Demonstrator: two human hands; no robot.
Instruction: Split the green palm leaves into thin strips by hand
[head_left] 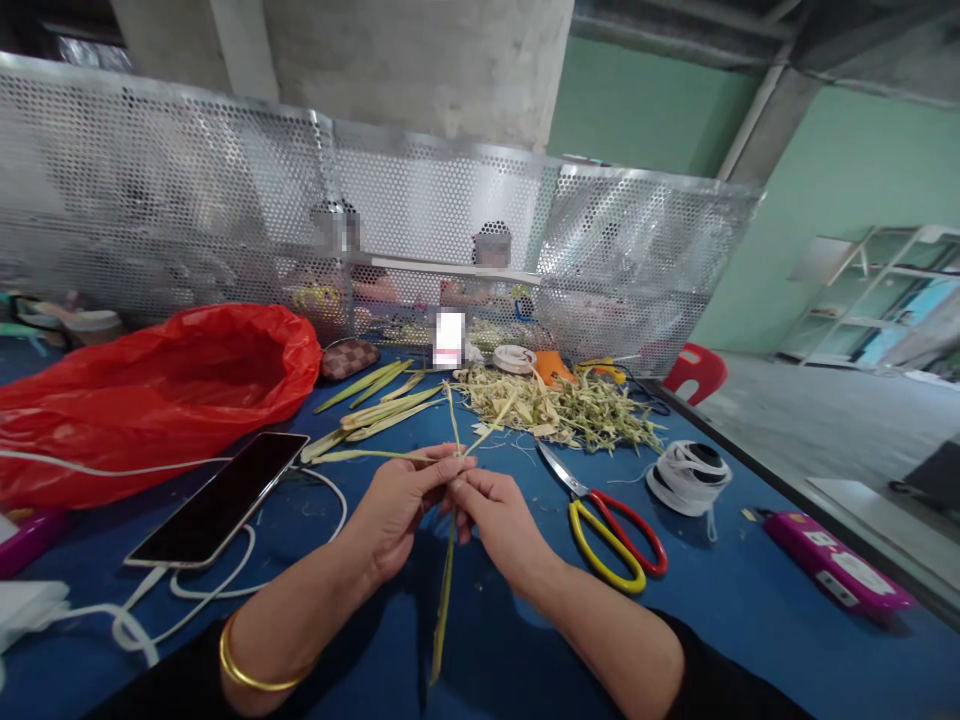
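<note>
My left hand (405, 500) and my right hand (487, 505) meet at the middle of the blue table. Both pinch the crossing of several pale green plant strips (444, 610). One strip hangs down toward me, one points left, and others stick up and away. The fingertips hide the crossing itself. Beyond the left hand lies a bunch of long flat leaf strips (375, 415). Scissors (592, 510) with one red and one yellow handle rest to the right of my right hand, blades partly apart.
A red plastic bag (172, 360) and a phone on a white cable (217, 500) lie left. A heap of trimmings (555, 405) is at the back. To the right are a white spool (688, 478) and a purple box-like item (836, 560). A perforated metal screen (435, 200) stands behind, with people beyond.
</note>
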